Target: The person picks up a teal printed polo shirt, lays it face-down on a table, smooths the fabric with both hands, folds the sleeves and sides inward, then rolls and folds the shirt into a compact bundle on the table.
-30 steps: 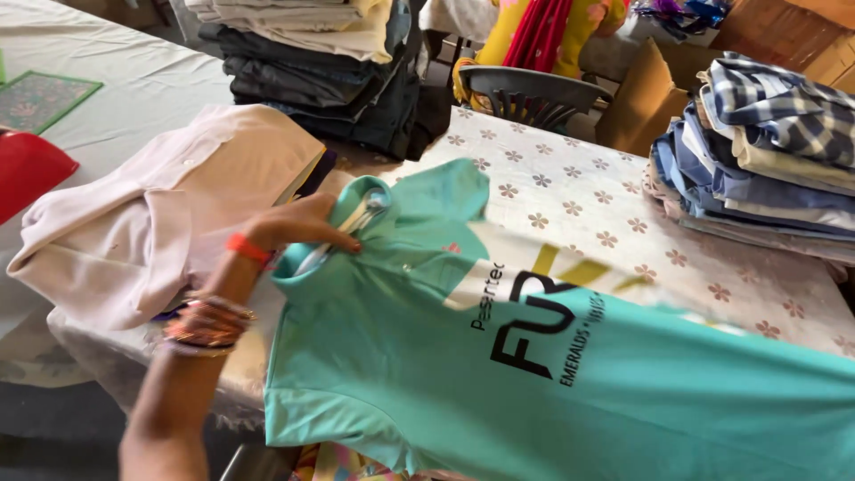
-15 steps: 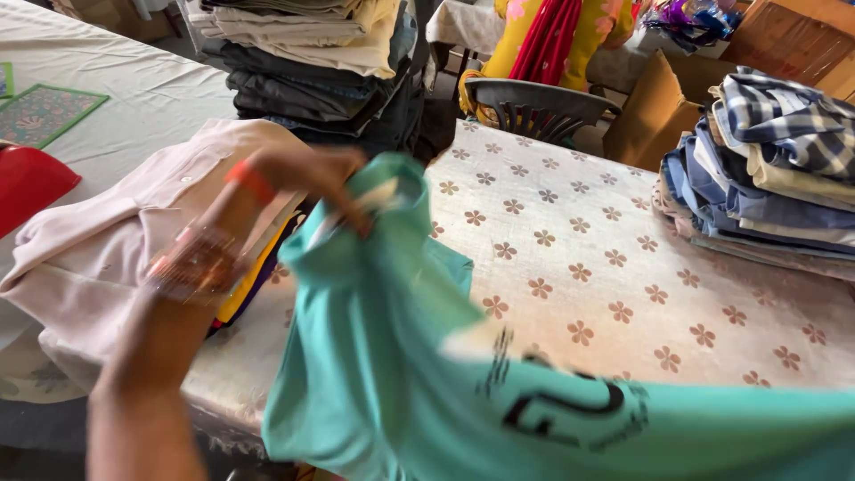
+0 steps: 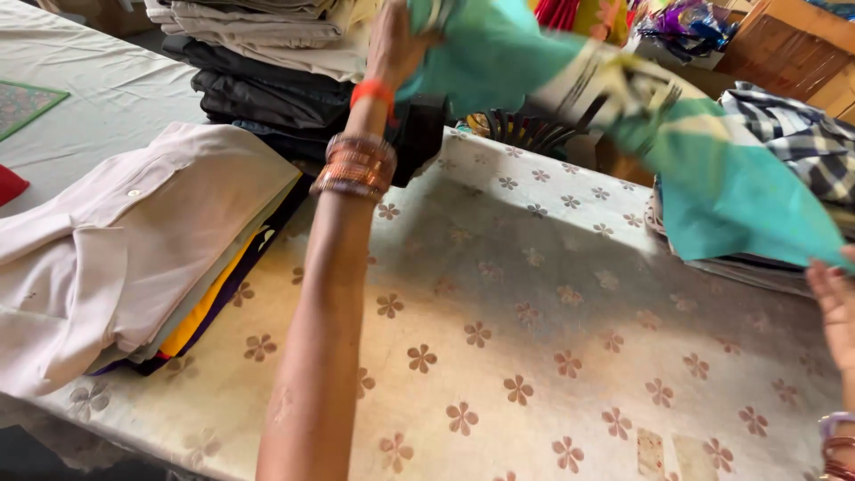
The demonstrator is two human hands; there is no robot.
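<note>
One view only, from the head: the left hand (image 3: 394,40) is clenched on the turquoise shirt (image 3: 730,191), which is blurred in mid-air over the flower-print tablecloth (image 3: 534,356). The right hand (image 3: 835,303) is cut off; its fingers touch the hem, grip unclear. A folded pale shirt pile (image 3: 134,240) lies at the left.

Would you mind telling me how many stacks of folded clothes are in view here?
3: the near-left stack topped by a pale pink shirt, the dark stack at the back, and the right-edge stack topped by a checked shirt. More may lie beyond the frame.
</note>
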